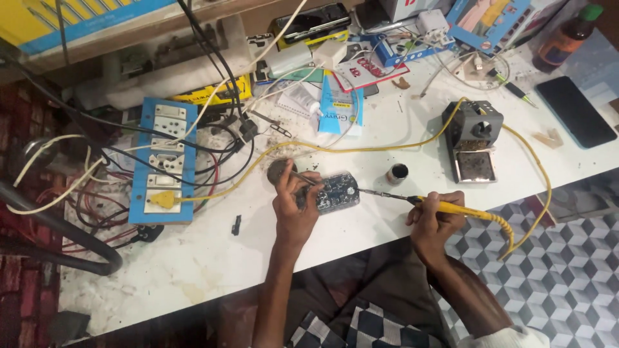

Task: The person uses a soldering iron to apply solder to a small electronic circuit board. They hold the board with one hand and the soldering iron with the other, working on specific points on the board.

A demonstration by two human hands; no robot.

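Two bare hands work at the centre of the frame over a white, stained counter [361, 232].

Item 1: left hand [293, 203], grip closed on a thin pair of metal tweezers [302, 178], fingers also steadying a small dark circuit board with rounded ends [336, 192]. The board lies flat on the counter at mid-frame, just right of the hand.

Item 2: right hand [435, 216], grip wrapped around a yellow-handled soldering iron [445, 206]; its metal tip points left and reaches the board's right end. Whether it touches cannot be told.

Item 3: yellow cable [529, 161], running from the iron in a loop along the counter's right edge and back across to a blue switch-and-socket board [162, 161] at the left.

Item 4: black soldering-iron stand with a sponge tray [474, 145], upper right of the hands; a small round dark tin [397, 173] between it and the board.

Item 5: black phone [575, 111] at far right; a blue-and-white tube [340, 106] and mixed boxes and wires along the top.

Hazards, as judged: the hot tip sits near the left fingers, so a slip of the unclamped board could burn them. The looped cable hangs off the edge and could snag and jerk the iron. Lingering heat could lift a pad.
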